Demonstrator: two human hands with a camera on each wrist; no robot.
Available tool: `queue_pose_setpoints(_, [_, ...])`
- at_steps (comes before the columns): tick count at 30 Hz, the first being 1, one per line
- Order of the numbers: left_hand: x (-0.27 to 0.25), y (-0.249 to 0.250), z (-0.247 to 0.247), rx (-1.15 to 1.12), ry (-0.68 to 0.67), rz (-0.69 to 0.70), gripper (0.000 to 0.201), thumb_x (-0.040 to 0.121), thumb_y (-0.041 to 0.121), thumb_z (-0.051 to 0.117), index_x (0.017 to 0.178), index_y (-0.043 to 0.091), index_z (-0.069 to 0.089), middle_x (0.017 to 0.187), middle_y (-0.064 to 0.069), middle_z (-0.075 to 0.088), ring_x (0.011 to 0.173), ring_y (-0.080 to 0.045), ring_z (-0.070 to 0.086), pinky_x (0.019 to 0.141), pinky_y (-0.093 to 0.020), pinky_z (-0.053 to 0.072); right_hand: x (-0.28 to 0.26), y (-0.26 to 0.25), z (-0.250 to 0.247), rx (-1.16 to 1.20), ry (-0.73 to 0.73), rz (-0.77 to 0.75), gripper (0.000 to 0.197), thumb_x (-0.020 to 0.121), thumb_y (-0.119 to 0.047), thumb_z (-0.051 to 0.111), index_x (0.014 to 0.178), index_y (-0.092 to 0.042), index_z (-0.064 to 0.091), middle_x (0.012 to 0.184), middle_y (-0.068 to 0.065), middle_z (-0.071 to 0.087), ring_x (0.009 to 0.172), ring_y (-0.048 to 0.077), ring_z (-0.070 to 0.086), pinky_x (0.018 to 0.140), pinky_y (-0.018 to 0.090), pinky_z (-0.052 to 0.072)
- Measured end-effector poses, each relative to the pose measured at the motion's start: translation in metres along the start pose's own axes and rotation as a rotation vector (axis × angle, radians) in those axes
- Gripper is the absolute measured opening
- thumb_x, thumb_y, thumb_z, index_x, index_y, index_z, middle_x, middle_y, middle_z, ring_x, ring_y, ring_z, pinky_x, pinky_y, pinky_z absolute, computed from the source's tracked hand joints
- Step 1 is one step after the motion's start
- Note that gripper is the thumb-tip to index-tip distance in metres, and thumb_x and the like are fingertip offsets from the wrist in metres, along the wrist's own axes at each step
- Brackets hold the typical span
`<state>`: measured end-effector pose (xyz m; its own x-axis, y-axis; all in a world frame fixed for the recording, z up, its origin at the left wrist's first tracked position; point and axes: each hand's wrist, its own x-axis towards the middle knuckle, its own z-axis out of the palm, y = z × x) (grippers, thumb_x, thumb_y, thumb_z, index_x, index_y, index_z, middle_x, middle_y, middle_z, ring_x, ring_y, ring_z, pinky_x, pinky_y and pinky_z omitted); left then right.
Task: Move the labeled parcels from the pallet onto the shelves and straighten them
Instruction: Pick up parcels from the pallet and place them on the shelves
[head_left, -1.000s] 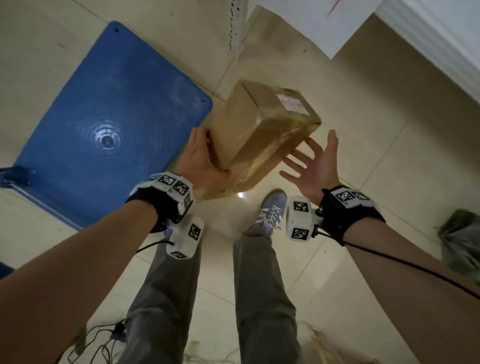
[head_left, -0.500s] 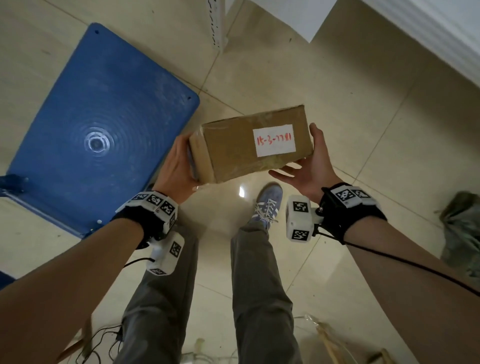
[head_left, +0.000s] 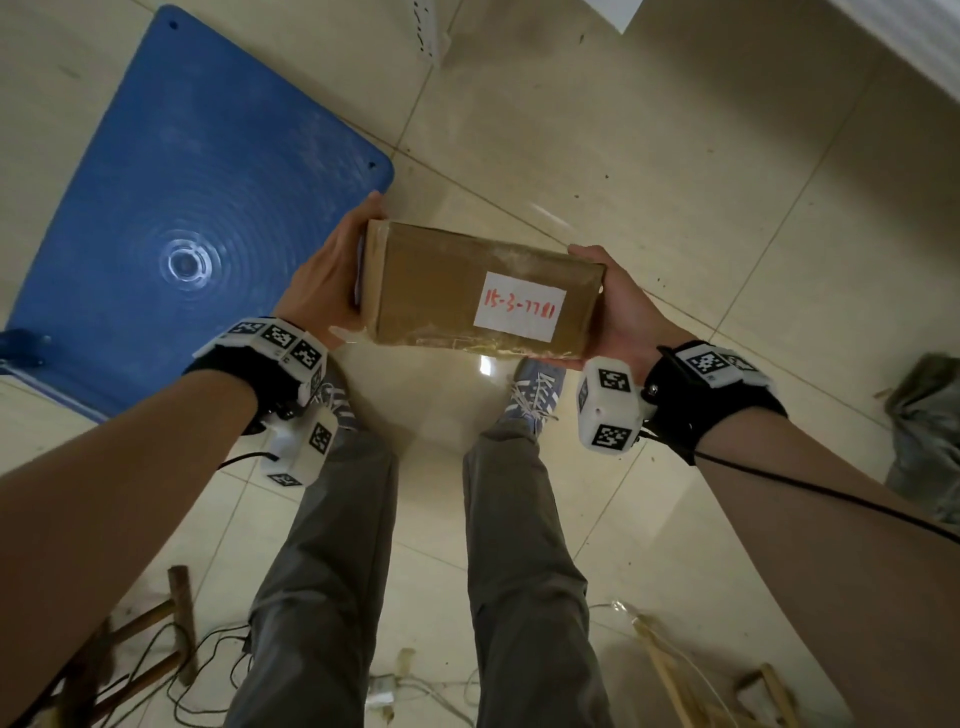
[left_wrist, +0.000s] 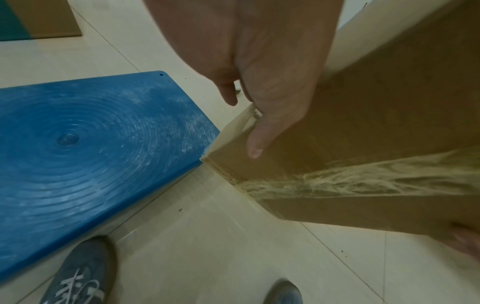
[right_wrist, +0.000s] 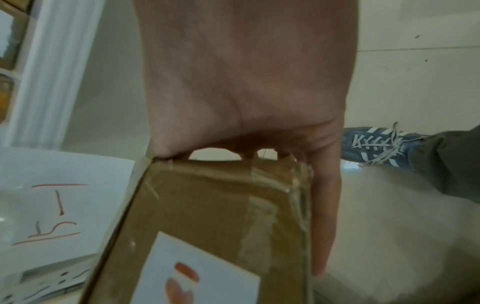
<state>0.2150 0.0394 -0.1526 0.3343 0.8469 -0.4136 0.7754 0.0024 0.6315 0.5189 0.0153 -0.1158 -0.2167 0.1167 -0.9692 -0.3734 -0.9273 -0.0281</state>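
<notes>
Parcel (head_left: 467, 291) hanging mid-air above tiled floor (head_left: 675, 182), I'm seeing it at centre of head view, white label (head_left: 519, 306) with red writing facing up. Left hand (head_left: 332, 275) gripping its 9 o'clock end, fingers wrapping underneath. Right hand (head_left: 623, 312) clamping its 3 o'clock end, fingers running beneath. Blue pallet (head_left: 182, 208) lying at 10 o'clock. Shelf post (head_left: 431, 31) standing at 12 o'clock.

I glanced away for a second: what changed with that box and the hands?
The parcel was turned label-up. The right hand, open and apart before, now holds its end; the left hand stays on the other end. The blue pallet stayed put.
</notes>
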Motion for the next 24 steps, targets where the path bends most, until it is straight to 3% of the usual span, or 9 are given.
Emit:
queue_pose_setpoints(4, [-0.006,-0.010,0.003,-0.006,-0.017,0.050,0.097,0.083,0.012,0.076,0.151,0.020,0.008,0.157,-0.018,0.027,0.138,-0.033,0.039,0.110,-0.040,0.033,0.003,0.002,0.004,0.008,-0.018,0.011,0.076,0.073,-0.053,0.075,0.139,-0.021,0.056,0.135,0.018,0.063,0.116,0.039,0.065,0.084,0.050,0.055])
queue_pose_setpoints(9, [-0.015,-0.012,0.013,-0.006,0.028,-0.086,0.083,0.092,0.010,0.066,0.153,-0.002,0.012,0.159,-0.021,0.020,0.146,-0.023,0.021,0.108,-0.003,0.002,0.006,0.004,0.008,-0.002,-0.028,0.027,0.080,0.065,-0.052,0.081,0.137,-0.022,0.060,0.141,0.017,0.057,0.117,0.038,0.064,0.082,0.048,0.055])
queue_pose_setpoints(11, [-0.018,-0.014,0.014,-0.014,0.000,-0.135,0.085,0.093,0.016,0.065,0.155,-0.002,0.009,0.162,-0.019,0.015,0.148,-0.020,0.016,0.110,-0.008,-0.001,0.006,0.005,0.009,-0.010,-0.031,0.023,0.077,0.066,-0.052,0.080,0.136,-0.023,0.061,0.141,0.016,0.057,0.117,0.037,0.064,0.082,0.047,0.055])
queue_pose_setpoints(13, [-0.020,-0.012,0.015,0.024,-0.005,-0.159,0.081,0.094,0.011,0.062,0.154,-0.004,0.010,0.161,-0.021,0.016,0.149,-0.030,0.019,0.112,-0.005,-0.003,0.007,0.006,0.010,-0.010,-0.031,0.020,0.077,0.066,-0.052,0.079,0.136,-0.023,0.062,0.141,0.015,0.057,0.118,0.036,0.064,0.082,0.048,0.056])
queue_pose_setpoints(16, [-0.020,0.003,0.010,0.039,-0.019,-0.286,0.064,0.096,-0.011,0.045,0.153,-0.004,0.017,0.159,-0.025,0.024,0.143,-0.041,0.030,0.118,-0.035,0.024,0.007,0.008,0.010,-0.040,-0.018,0.020,0.080,0.064,-0.052,0.080,0.136,-0.022,0.061,0.142,0.015,0.057,0.121,0.036,0.062,0.088,0.049,0.054])
queue_pose_setpoints(17, [-0.022,0.009,0.008,0.039,-0.004,-0.283,0.061,0.097,-0.006,0.045,0.153,-0.003,0.021,0.158,-0.024,0.026,0.142,-0.041,0.032,0.114,-0.041,0.029,0.006,0.010,0.009,-0.048,-0.016,0.013,0.078,0.064,-0.052,0.079,0.133,-0.020,0.063,0.142,0.015,0.057,0.122,0.036,0.062,0.091,0.050,0.054])
queue_pose_setpoints(19, [-0.026,0.020,0.003,0.003,-0.001,-0.193,0.065,0.093,0.026,0.048,0.149,-0.002,0.030,0.156,-0.023,0.028,0.144,-0.037,0.029,0.111,-0.046,0.029,0.002,0.012,0.008,-0.073,-0.016,-0.018,0.057,0.068,-0.050,0.076,0.114,-0.018,0.070,0.139,0.015,0.060,0.124,0.036,0.060,0.096,0.053,0.051])
queue_pose_setpoints(22, [-0.029,0.011,0.004,-0.006,-0.091,-0.004,0.077,0.089,0.046,0.049,0.146,-0.002,0.031,0.156,-0.025,0.026,0.148,-0.039,0.020,0.112,-0.058,0.027,-0.003,0.014,0.005,-0.130,0.017,-0.094,0.027,0.075,-0.048,0.070,0.080,-0.022,0.070,0.111,0.009,0.065,0.114,0.030,0.061,0.101,0.056,0.047])
queue_pose_setpoints(24, [-0.026,0.010,0.006,-0.007,-0.057,-0.016,0.085,0.088,0.059,0.045,0.150,0.003,0.028,0.159,-0.018,0.022,0.149,-0.035,0.019,0.115,-0.050,0.024,-0.007,0.014,0.001,-0.151,0.038,-0.118,0.026,0.077,-0.048,0.067,0.080,-0.022,0.067,0.104,0.006,0.062,0.106,0.028,0.058,0.102,0.058,0.046])
